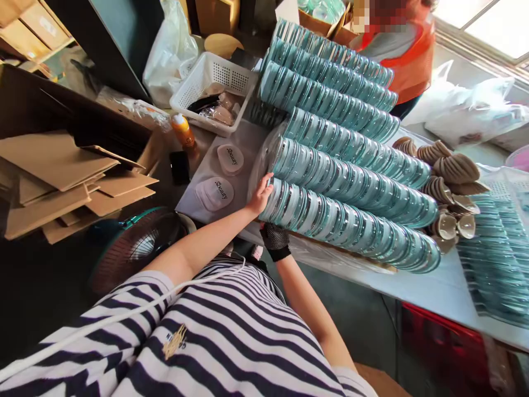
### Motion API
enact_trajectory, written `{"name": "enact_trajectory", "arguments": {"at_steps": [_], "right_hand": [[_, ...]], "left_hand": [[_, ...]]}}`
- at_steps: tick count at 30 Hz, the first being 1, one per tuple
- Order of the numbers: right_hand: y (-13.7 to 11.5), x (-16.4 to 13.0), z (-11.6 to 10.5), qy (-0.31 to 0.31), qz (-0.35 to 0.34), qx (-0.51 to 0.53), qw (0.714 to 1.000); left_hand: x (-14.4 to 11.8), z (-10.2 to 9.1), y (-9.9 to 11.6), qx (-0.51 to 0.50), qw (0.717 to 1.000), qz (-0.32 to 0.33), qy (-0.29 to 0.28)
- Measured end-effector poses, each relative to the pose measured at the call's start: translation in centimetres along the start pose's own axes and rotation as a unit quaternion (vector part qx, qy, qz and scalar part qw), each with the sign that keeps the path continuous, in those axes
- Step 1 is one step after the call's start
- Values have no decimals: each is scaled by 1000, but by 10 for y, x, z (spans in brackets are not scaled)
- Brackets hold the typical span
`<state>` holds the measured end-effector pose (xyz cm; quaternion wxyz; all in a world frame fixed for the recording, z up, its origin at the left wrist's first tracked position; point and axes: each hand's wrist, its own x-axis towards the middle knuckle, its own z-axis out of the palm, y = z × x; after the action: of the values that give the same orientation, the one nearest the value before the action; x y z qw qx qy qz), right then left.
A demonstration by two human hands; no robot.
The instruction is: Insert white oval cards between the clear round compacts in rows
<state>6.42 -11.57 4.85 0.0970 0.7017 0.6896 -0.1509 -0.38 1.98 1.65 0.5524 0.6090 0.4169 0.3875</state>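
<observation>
Hands steadying the near row of stacked teal compact cases on the white table.

The left hand [261,194], fingers spread flat, presses the end of the nearest row of round teal-rimmed clear plastic cases [351,225], gripping nothing. The black-gloved right hand [275,241] sits below that end; its grip cannot be told. Even end pressure should stop the row buckling.
</observation>
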Motion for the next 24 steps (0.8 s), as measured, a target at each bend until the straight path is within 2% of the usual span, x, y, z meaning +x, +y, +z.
{"name": "enact_trajectory", "arguments": {"at_steps": [1, 3, 5, 7, 8, 11, 13, 15, 17, 19, 21, 24], "right_hand": [[2, -2, -4, -1, 0, 5, 1000], [16, -6, -26, 16, 3, 19, 1000], [39, -3, -62, 62, 44, 20, 997], [66, 14, -100, 94, 96, -11, 991], [77, 27, -116, 77, 95, -34, 992], [95, 81, -146, -77, 38, -97, 992], [93, 114, -154, -150, 6, -117, 982], [86, 135, -157, -172, -17, -123, 977], [80, 139, -160, -176, -37, -129, 975], [78, 124, -160, -145, -42, -133, 980], [75, 93, -153, -83, -24, -114, 990], [64, 32, -120, 0, 46, -44, 998]], "left_hand": [[-1, -1, 2, 26, 1000, 9, 5], [-4, -4, 10, 101, 993, 53, 20], [-9, -7, 21, 198, 972, 128, 20], [-14, -9, 32, 287, 937, 198, -24], [-16, -9, 36, 320, 921, 219, -51], [-18, -8, 43, 374, 894, 232, -88], [-18, -7, 43, 389, 890, 225, -81], [-16, -7, 44, 398, 887, 220, -82], [-15, -7, 45, 404, 886, 212, -86], [-15, -8, 47, 407, 886, 205, -90], [-16, -9, 48, 406, 887, 199, -93], [-17, -9, 50, 408, 887, 192, -99]]}}
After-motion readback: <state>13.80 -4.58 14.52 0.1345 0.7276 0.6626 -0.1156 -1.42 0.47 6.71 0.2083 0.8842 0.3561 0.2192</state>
